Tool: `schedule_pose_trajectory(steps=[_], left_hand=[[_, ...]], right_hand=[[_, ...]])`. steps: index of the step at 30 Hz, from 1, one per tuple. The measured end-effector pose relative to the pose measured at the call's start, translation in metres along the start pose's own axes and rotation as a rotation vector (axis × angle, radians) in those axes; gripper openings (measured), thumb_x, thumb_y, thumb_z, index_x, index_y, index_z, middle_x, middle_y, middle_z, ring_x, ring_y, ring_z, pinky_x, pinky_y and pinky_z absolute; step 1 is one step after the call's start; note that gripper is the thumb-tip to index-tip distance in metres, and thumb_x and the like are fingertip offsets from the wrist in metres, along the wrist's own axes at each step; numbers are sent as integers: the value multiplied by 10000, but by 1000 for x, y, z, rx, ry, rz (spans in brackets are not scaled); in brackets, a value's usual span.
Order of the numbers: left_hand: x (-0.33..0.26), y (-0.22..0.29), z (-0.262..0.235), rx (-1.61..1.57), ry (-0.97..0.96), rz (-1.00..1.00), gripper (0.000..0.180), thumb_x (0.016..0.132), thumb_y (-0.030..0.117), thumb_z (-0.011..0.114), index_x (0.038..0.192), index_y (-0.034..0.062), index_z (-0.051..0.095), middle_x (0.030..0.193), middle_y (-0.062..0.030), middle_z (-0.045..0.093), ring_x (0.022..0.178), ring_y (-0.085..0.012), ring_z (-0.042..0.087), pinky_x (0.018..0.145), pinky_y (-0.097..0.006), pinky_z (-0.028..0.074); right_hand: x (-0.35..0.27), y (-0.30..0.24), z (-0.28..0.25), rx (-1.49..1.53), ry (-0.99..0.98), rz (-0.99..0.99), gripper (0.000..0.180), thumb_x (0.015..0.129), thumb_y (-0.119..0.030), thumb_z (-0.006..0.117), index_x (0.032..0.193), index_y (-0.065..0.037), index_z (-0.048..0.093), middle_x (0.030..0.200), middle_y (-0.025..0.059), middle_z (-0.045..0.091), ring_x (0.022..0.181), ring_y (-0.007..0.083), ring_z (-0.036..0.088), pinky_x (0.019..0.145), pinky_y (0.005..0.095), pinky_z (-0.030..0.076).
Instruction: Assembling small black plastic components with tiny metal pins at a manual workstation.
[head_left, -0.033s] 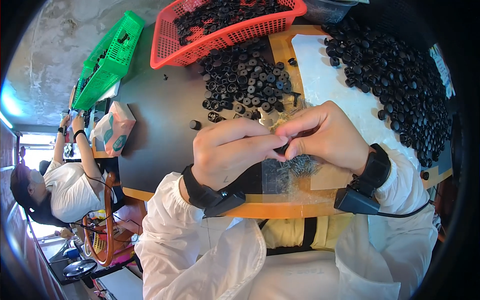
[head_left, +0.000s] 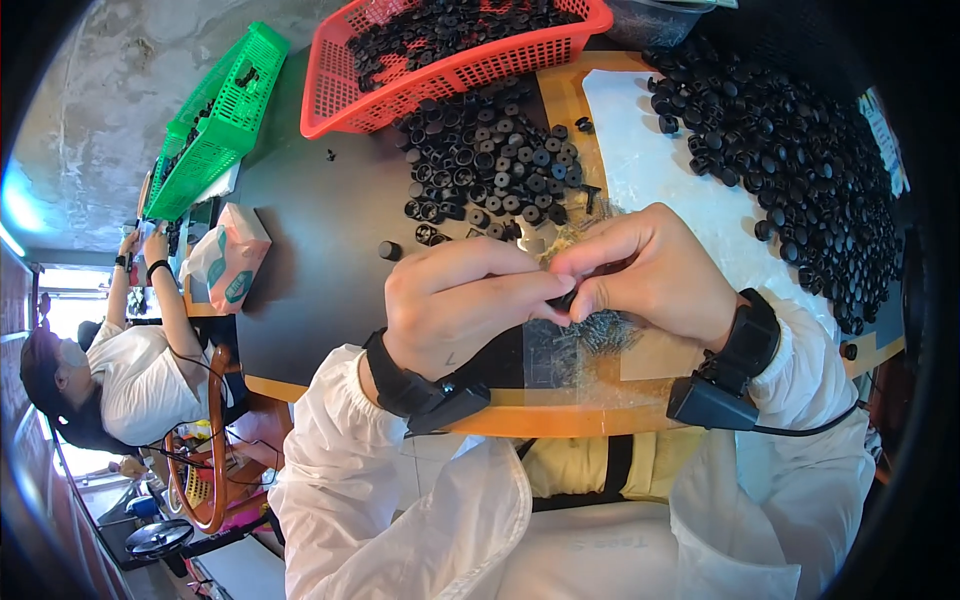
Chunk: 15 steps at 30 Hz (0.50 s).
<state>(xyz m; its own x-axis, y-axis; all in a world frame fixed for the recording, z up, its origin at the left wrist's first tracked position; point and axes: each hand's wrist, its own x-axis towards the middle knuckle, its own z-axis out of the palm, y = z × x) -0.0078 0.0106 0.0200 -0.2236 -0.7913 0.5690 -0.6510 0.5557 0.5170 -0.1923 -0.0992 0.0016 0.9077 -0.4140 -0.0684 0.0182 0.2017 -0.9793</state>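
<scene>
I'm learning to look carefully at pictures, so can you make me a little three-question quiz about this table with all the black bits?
1. True or false: the left hand and the right hand meet at a small black part pinched between their fingertips.
2. Which basket holds a big heap of black parts?
A. the red basket
B. a blue basket
C. a yellow basket
3. Fill in: a person in a white shirt sits to the ___ of the picture.

Key: 1 true; 2 A; 3 left.
</scene>
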Motion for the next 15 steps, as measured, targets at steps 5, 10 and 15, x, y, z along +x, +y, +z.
schedule_pose_trajectory(steps=[5, 10, 15], left_hand=[[-1, -2, -1, -66, 19, 33, 188, 731, -12, 725, 919, -7, 718, 786, -64, 654, 677, -167, 688, 593, -246, 568], [-3, -1, 2, -133, 66, 26, 183, 748, -12, 714, 931, -19, 713, 797, -71, 652, 683, -166, 692, 598, -245, 575], [-3, 1, 4, -90, 56, 93, 178, 761, -13, 703, 938, -26, 708, 810, -70, 653, 677, -165, 690, 597, -243, 573]], right_hand=[[-3, -7, 6, -118, 51, -95, 194, 747, 61, 672, 928, 20, 728, 830, 103, 723, 758, 135, 668, 706, 250, 518], [-8, -9, 9, -333, 86, -195, 202, 756, 67, 633, 922, 5, 730, 780, 91, 714, 732, 147, 670, 684, 249, 505], [-8, -6, 10, -247, 101, -216, 219, 768, 92, 599, 923, 8, 728, 767, 86, 711, 719, 147, 677, 688, 250, 506]])
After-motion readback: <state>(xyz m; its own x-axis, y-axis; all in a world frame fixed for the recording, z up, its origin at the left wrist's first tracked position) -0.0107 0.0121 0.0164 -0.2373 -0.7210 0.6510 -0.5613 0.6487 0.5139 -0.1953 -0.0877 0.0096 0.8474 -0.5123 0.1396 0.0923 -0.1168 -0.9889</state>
